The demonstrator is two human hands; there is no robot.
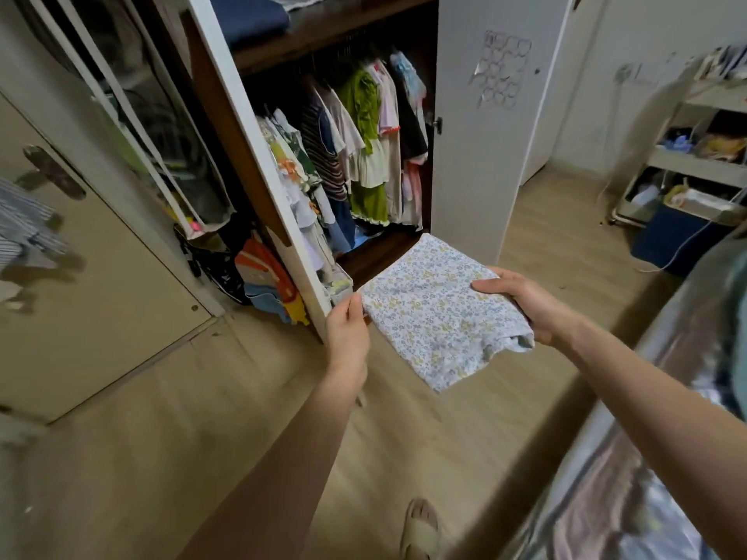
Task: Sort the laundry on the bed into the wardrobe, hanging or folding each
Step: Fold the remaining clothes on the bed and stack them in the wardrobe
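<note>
**Before the open wardrobe: folded floral garment held in both hands**

Before the open wardrobe (477, 127), a folded garment (436, 313) is held in mid-air above the floor, in front of the wardrobe's lower opening. It is thin, soft fabric, white with a small blue and yellow flower print, folded into a rough rectangle. The near right corner shows layered, rounded folds; the near edge sags slightly.

Right hand (521, 305): arm extended from the lower right, thumb laid flat across the top of the fabric, fingers underneath and mostly hidden. It grips the garment's right edge.

Left hand (347, 337): arm extended from the lower centre, back of the hand toward the camera, fingertips at the garment's left corner. Contact is evident; the fingers appear to pinch the corner, though the grip itself is partly hidden.

Wardrobe: smooth white doors, both standing open, over a dark brown wood interior. Hanging clothes (364, 155) crowd the rail, among them a green ruffled piece, a dark striped top and pale pink items. A dark shelf (323, 30) above carries folded navy cloth (246, 16).

Surroundings: pale wood-grain floor (404, 438); a bed edge (646, 458) with a glossy, patterned cover at lower right; a white tiered cart (695, 163) holding mixed items at far right; a sandalled foot (420, 527) at the bottom.
</note>
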